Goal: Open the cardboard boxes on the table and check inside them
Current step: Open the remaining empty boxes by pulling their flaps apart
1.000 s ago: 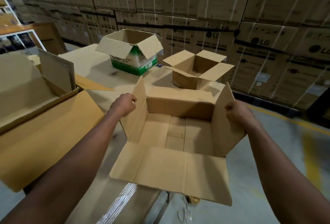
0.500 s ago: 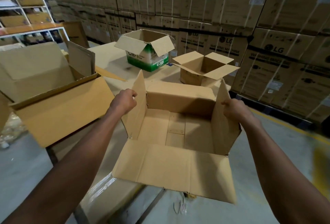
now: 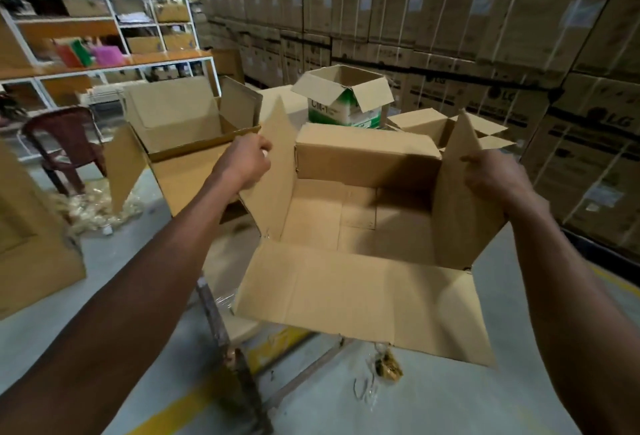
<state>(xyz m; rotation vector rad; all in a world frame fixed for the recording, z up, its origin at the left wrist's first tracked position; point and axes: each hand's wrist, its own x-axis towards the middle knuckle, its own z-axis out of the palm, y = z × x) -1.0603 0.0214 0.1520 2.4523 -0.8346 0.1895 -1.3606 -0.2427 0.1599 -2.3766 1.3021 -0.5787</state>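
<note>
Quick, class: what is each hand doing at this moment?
Left hand: closed, gripping the left flap of the open box.
Right hand: closed, gripping the right flap.

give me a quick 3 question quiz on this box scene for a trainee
1. True or false: the held box has items inside.
2. Which part does the left hand grip? A) the near flap B) the left side flap C) the far flap
3. Fill in: the box with green print stands with its flaps ____.

Key: 1 false, its floor is bare. 2 B; the right hand grips the right side flap. 3 open.
</note>
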